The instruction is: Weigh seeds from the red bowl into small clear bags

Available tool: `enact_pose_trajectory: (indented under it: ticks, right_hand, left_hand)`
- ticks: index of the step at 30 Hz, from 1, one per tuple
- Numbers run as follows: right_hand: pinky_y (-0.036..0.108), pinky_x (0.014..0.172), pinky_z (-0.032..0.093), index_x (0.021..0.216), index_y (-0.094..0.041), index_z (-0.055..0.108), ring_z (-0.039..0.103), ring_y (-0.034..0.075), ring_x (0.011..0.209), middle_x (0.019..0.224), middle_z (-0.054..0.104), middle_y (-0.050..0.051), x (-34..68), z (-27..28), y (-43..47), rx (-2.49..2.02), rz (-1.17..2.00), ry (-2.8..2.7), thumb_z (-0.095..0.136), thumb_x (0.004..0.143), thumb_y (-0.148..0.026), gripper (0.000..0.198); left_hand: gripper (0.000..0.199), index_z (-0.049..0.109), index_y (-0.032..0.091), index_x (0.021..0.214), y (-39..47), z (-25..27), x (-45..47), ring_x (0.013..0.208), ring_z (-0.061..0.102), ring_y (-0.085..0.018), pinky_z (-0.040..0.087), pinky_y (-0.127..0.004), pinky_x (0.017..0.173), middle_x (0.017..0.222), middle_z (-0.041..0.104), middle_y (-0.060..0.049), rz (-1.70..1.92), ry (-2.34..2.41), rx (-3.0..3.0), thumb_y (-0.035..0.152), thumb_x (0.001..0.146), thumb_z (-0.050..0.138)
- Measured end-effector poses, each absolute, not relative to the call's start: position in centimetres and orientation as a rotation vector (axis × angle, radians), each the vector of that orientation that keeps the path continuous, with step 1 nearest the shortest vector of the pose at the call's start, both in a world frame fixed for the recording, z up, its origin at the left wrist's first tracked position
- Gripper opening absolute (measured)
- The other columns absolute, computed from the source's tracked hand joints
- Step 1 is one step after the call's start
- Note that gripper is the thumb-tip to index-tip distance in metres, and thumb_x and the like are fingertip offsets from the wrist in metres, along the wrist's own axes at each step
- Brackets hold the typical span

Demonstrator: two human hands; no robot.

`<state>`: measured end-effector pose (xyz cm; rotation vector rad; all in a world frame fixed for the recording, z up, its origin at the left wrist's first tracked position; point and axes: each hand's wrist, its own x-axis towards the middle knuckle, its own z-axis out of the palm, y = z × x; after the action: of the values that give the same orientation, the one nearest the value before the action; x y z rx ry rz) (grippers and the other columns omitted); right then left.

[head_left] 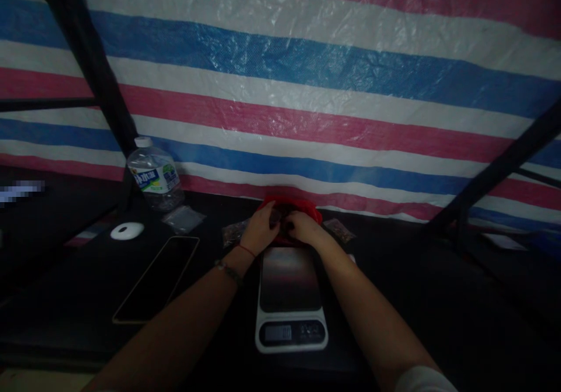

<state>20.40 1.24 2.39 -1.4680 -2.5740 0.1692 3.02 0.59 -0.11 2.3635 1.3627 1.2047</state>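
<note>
Both hands are at a red plastic bag (310,206) behind a kitchen scale (290,281). My left hand (262,227) rests at the bag's left side, fingers curled over its dark opening. From the right, my right hand (303,226) reaches into the same opening with bent fingers, its fingertips hidden. Dark contents show between the hands, too dim to name. The scale has a white body, a steel plate with nothing on it and a lit display. Small clear bags with bits inside lie on either side, one left (232,233) and one right (339,229).
On the black table, a phone (156,280) lies to the left. A white oval object (127,231), a flat clear bag (183,219) and a large plastic bottle (155,176) stand or lie behind it. Striped sheeting (307,117) hangs at the back between dark frame legs.
</note>
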Motion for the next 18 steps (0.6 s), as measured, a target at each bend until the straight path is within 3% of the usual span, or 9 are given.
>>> enact_pose_trajectory:
  ticks: [4, 18]
  right_hand:
    - [0.028, 0.084, 0.044, 0.094, -0.015, 0.071, 0.06, 0.021, 0.094, 0.099, 0.067, 0.01, 20.8, 2.4, 1.5, -1.482, 0.149, -2.549, 0.059, 0.073, -0.01, 0.024]
    - [0.028, 0.085, 0.044, 0.094, -0.019, 0.071, 0.059, 0.017, 0.093, 0.096, 0.068, 0.006, 20.0, 4.6, 0.6, -1.324, 0.168, -2.327, 0.059, 0.079, -0.011, 0.021]
  left_hand:
    - [0.035, 0.058, 0.016, 0.11, 0.5, -0.1, 3.1, 0.101, 0.059, -0.024, 0.047, -0.04, 0.095, 0.106, 0.063, -0.009, 1.13, 1.341, 2.376, 0.014, 0.075, 0.057]
    - [0.051, 0.053, 0.019, 0.125, 0.4, -0.3, 3.2, 0.113, 0.057, -0.024, 0.043, -0.04, 0.102, 0.123, 0.061, -0.009, 1.069, 1.212, 2.333, 0.019, 0.075, 0.061]
